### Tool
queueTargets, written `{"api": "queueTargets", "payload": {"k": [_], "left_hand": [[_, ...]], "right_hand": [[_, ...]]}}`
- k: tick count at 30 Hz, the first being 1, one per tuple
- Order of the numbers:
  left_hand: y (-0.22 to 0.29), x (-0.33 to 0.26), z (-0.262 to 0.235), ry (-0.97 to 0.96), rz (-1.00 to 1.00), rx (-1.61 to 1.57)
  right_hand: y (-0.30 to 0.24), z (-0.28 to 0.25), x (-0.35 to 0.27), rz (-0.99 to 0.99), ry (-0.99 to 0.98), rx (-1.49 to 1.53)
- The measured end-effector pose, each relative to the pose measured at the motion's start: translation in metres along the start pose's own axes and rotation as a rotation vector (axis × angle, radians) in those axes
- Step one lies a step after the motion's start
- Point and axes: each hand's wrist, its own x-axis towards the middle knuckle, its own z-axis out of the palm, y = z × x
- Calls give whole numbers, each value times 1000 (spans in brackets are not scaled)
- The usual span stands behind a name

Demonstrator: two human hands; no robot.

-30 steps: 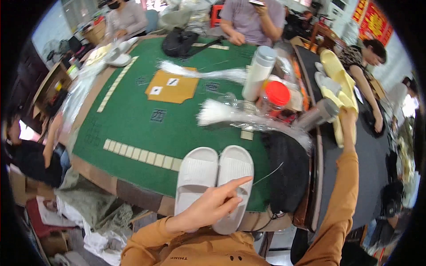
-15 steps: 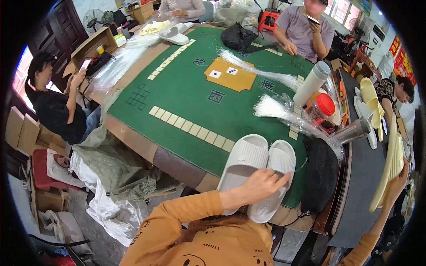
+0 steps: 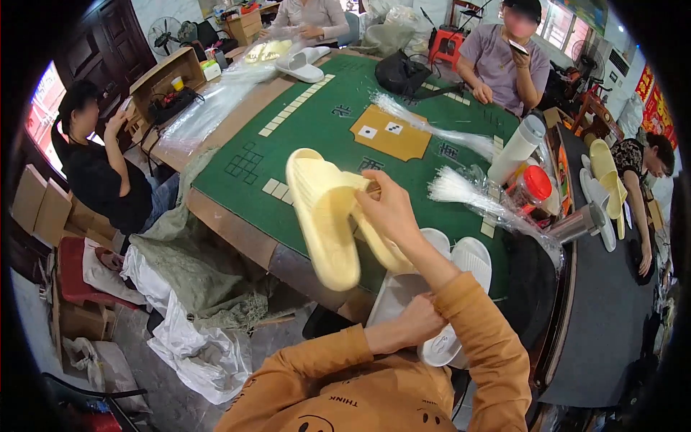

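A pair of pale yellow slippers [image 3: 324, 223] hangs over the near side of the green table mat. My right hand [image 3: 385, 205] is closed on their straps, and its forearm crosses over my left wrist. On the mat's near edge, a pair of white slippers [image 3: 473, 261] lies beneath my arms, partly hidden by them. My left hand [image 3: 412, 320] is closed over the white slippers, its fingertips out of sight under the right forearm; what it holds, if anything, cannot be made out.
White plastic ties [image 3: 457, 186], a grey bottle [image 3: 517, 150] and a red-lidded jar [image 3: 534, 184] stand or lie to the right. Beyond them, a dark conveyor belt [image 3: 597, 317] carries more slippers [image 3: 604, 169]. Other people sit around the table; one leans over the belt.
My right hand has brought the yellow slippers from the far right to above the mat. My left hand has drawn back slightly toward me over the white slippers.
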Motion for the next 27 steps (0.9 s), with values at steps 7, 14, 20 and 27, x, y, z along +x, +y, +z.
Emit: {"api": "queueTargets", "payload": {"k": [7,14,20,27], "left_hand": [[-11,0,-49,205,-333,-286],[-13,1,-96,203,-366,-431],[-53,-52,-148,70,-606,466],[-99,-59,-130,85,-681,697]], "right_hand": [[-39,-85,-87,-190,-181,-277],[-2,-122,-166,41,-265,-313],[11,-152,-193,224,211,-67],[20,-139,-197,145,89,-135]]}}
